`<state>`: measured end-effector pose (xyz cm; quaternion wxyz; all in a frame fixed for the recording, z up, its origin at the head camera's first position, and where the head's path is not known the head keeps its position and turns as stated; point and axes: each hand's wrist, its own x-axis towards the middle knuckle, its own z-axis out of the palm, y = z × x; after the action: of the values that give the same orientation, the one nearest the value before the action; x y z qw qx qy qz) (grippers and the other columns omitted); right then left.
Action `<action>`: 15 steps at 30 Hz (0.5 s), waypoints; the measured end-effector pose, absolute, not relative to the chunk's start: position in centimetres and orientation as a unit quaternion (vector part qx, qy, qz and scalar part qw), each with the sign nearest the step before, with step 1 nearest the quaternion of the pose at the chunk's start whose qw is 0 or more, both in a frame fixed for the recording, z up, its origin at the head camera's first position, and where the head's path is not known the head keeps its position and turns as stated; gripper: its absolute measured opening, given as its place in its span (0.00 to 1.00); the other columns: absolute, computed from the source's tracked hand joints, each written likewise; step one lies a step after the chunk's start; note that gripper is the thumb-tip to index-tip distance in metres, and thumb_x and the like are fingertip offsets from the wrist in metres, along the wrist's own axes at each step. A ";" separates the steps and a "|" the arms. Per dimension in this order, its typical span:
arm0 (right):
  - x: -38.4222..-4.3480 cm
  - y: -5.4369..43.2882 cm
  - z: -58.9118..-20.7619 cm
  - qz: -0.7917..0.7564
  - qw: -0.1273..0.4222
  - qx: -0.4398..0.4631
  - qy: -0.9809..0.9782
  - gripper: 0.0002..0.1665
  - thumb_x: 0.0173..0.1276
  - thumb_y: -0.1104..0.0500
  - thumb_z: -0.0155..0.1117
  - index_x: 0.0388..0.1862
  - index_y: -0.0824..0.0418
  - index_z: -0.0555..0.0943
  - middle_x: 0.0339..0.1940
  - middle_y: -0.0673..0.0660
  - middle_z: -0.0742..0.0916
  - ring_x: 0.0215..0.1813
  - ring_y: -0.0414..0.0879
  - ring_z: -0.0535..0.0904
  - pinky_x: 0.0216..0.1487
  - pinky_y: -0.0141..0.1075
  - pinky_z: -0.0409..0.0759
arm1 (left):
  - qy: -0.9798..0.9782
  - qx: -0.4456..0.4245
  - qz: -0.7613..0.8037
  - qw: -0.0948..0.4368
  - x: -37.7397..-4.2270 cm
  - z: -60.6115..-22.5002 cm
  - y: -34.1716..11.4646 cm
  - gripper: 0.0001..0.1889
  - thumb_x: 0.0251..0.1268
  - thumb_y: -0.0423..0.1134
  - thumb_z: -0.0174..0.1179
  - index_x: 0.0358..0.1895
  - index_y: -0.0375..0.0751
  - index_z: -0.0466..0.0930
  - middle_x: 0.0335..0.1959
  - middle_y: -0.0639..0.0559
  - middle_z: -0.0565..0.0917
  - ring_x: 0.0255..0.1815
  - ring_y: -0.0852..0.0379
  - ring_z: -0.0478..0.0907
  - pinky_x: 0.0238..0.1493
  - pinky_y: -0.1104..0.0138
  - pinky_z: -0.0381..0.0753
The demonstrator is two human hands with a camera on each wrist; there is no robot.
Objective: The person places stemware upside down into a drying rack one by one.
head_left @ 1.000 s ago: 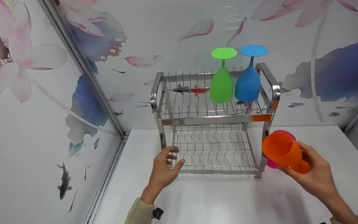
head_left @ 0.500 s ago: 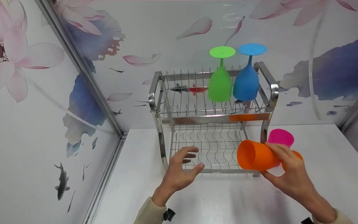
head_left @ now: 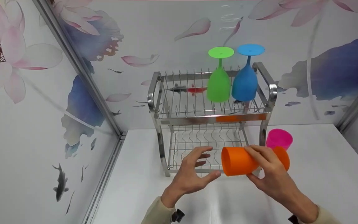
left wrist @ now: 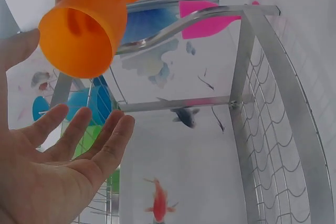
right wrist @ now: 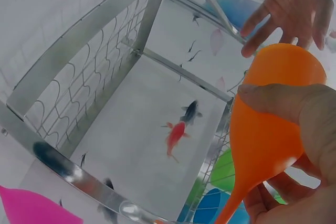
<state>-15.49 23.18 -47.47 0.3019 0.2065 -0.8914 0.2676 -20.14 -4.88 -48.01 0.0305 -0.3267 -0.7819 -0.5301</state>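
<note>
My right hand grips an orange goblet by the lower bowl, lying on its side with the mouth pointing left and its round foot to the right. In the right wrist view the bowl narrows into a slim stem. Fingers spread and thumb apart, my left hand is just left of the goblet's mouth and holds nothing. In the left wrist view the thumb overlaps the rim. A green goblet and a blue goblet stand upside down on the upper tier of the metal dish rack.
On the white table, right of the rack, stands a pink goblet, partly hidden behind the orange one. The rack's wire lower shelf lies behind my hands. Flower-printed panels close off the back and left side.
My right hand has carried the orange goblet left to the front of the rack, turning it more sideways. My left hand has moved right towards it. More of the pink goblet now shows.
</note>
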 end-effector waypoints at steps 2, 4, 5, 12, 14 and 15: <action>-15.5 23.0 -47.5 0.259 0.307 0.212 -0.891 0.61 0.31 0.73 0.94 0.71 0.55 0.82 0.63 0.57 0.84 0.63 0.48 0.79 0.64 0.10 0.68 | -0.779 -0.330 -0.532 0.026 -20.0 -47.8 -4.5 0.36 0.68 0.53 0.73 0.77 0.55 0.70 0.73 0.54 0.77 0.68 0.54 0.82 0.64 0.64 0.86; -15.5 22.7 -47.5 0.255 0.309 0.218 -0.890 0.61 0.31 0.73 0.94 0.71 0.55 0.82 0.63 0.58 0.84 0.63 0.49 0.79 0.61 0.18 0.79 | -0.777 -0.334 -0.533 0.024 -20.0 -47.7 -4.2 0.37 0.68 0.53 0.73 0.77 0.55 0.70 0.73 0.54 0.76 0.68 0.53 0.81 0.64 0.64 0.86; -15.5 22.6 -47.5 0.254 0.308 0.221 -0.890 0.61 0.31 0.73 0.94 0.71 0.56 0.81 0.63 0.58 0.84 0.64 0.50 0.79 0.59 0.24 0.84 | -0.776 -0.335 -0.533 0.023 -19.9 -47.6 -4.0 0.37 0.67 0.53 0.74 0.78 0.55 0.69 0.74 0.53 0.76 0.68 0.52 0.81 0.63 0.64 0.86; -15.3 21.8 -47.4 0.251 0.298 0.224 -0.893 0.61 0.32 0.72 0.95 0.72 0.57 0.81 0.64 0.60 0.83 0.64 0.55 0.80 0.49 0.49 0.94 | -0.771 -0.340 -0.538 0.015 -19.5 -47.4 -3.2 0.39 0.66 0.54 0.74 0.78 0.55 0.68 0.72 0.54 0.77 0.67 0.54 0.82 0.59 0.69 0.86; -15.1 21.6 -47.3 0.255 0.296 0.220 -0.894 0.60 0.33 0.72 0.95 0.72 0.57 0.81 0.63 0.60 0.83 0.64 0.55 0.80 0.50 0.49 0.94 | -0.765 -0.343 -0.546 0.012 -19.5 -47.4 -3.0 0.38 0.67 0.54 0.74 0.77 0.55 0.68 0.71 0.53 0.77 0.65 0.55 0.83 0.58 0.70 0.87; -15.0 21.5 -47.3 0.255 0.296 0.218 -0.894 0.60 0.33 0.72 0.95 0.72 0.57 0.81 0.64 0.60 0.83 0.64 0.55 0.80 0.50 0.49 0.94 | -0.762 -0.343 -0.549 0.011 -19.4 -47.5 -2.9 0.38 0.67 0.54 0.73 0.77 0.55 0.68 0.70 0.53 0.77 0.65 0.55 0.83 0.57 0.70 0.87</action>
<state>-15.03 21.52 -47.33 0.2957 0.2179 -0.8943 0.2555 -19.43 -2.94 -47.45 0.0110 -0.3435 -0.7620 -0.5489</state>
